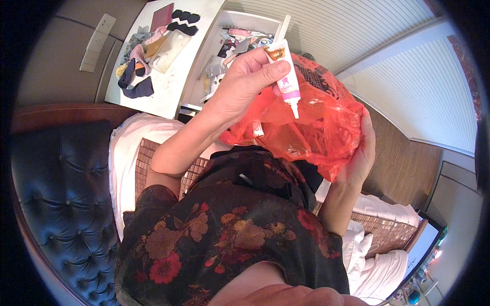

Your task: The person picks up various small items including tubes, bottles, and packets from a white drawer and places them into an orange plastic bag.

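My left hand (252,76) pinches a small white squeeze tube (289,81) between thumb and fingers. The tube has a pink band, a gold-brown patch near its flat end, and a narrow white nozzle pointing down. Just behind and below it spreads a translucent red plastic bag (306,130), crumpled and held over my lap. On the bag's right side, my right hand (363,148) grips the edge, with its fingers partly behind the plastic. Dark shapes and a small white piece show in or through the bag, too unclear to name.
Ahead to the left, an open white drawer (191,92) holds many small items. Beside it, a white cabinet top (115,86) carries cloths, a clear tray (171,51) and a dark red booklet (162,16). A tufted black headboard (61,204) is at left; wooden floor (403,168) lies right.
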A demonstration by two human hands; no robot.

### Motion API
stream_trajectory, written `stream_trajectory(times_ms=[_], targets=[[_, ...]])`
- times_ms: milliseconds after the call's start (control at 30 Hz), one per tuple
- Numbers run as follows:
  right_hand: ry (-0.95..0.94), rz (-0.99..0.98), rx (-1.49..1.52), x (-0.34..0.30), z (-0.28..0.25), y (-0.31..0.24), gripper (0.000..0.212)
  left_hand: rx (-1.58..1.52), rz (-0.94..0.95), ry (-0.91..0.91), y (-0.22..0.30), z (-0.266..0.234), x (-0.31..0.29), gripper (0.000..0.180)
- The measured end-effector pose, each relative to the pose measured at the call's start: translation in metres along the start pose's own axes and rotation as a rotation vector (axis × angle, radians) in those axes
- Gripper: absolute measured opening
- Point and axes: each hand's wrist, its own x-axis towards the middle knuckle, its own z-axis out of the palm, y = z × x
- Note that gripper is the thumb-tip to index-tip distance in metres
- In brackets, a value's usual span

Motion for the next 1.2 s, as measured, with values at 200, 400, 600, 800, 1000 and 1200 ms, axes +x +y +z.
stream_trajectory(times_ms=[200, 400, 600, 800, 1000, 1200], targets=[[-0.027, 0.018, 0.059, -0.001, -0.003, -0.002, 0.032, 0.013, 0.01, -0.003, -0.005, -0.001, 0.001, 0.024], [-0.056, 0.043, 0.075, 0.0, -0.009, -0.002, 0.028, 0.02, -0.002, 0.018, -0.009, 0.002, 0.0, 0.024], [-0.039, 0.02, 0.059, 0.0, 0.006, -0.001, 0.034, -0.101, -0.124, 0.039, -0.011, 0.005, -0.003, 0.022], [-0.286, 0.121, 0.245, -0.001, -0.001, -0.015, 0.031, -0.236, -0.13, 0.049, 0.001, 0.011, -0.017, 0.02], [-0.073, 0.086, 0.225, -0.051, 0.004, -0.037, 0.031, -0.477, 0.038, -0.276, 0.021, 0.021, -0.042, 0.022], [0.011, -0.19, -0.078, -0.077, -0.026, -0.038, 0.029, -0.49, 0.097, -0.518, 0.04, 0.03, -0.05, 0.028]])
